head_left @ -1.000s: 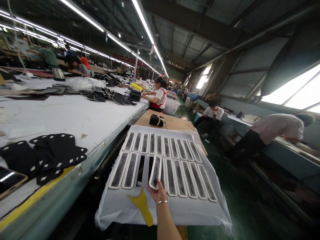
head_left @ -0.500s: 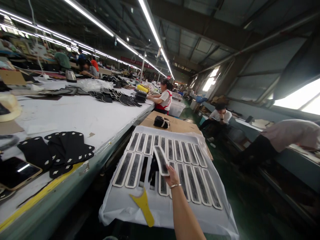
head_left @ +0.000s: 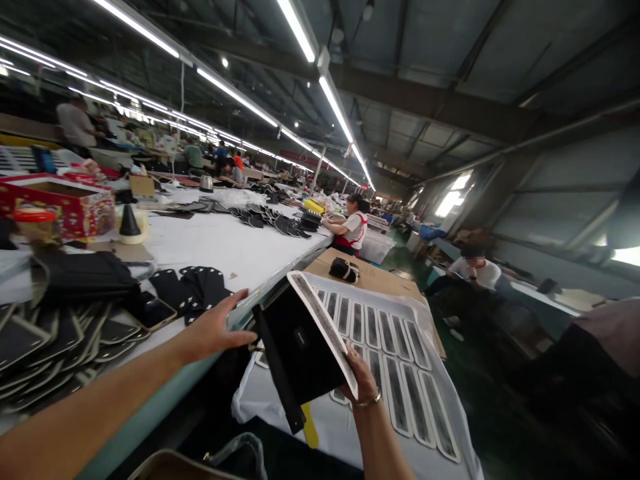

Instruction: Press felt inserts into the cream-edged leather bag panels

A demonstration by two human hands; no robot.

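Note:
My right hand (head_left: 361, 379) grips a black fabric panel (head_left: 295, 340) by the white-edged strip (head_left: 323, 327) along its right side. The panel hangs tilted, with a small label in its middle and a dark band down its left edge. My left hand (head_left: 217, 327) is open, thumb and fingers spread, close to that left edge; whether the thumb touches it I cannot tell. Below and behind the panel, rows of white-edged strips (head_left: 400, 380) lie on a white-covered board (head_left: 450, 373). A yellow tool (head_left: 311, 427) lies there, partly hidden by the panel.
To the left runs a long white table (head_left: 195, 240) holding black cut pieces (head_left: 200, 287), a phone (head_left: 153, 310), stacked dark pieces (head_left: 50, 353) and a red box (head_left: 60, 207). A tied black bundle (head_left: 344, 269) sits on cardboard (head_left: 380, 277). Co-workers are farther off.
My right hand has lifted the white-edged strip toward me, and the attached black panel now shows. My left hand has come into view from the left. The view has swung left.

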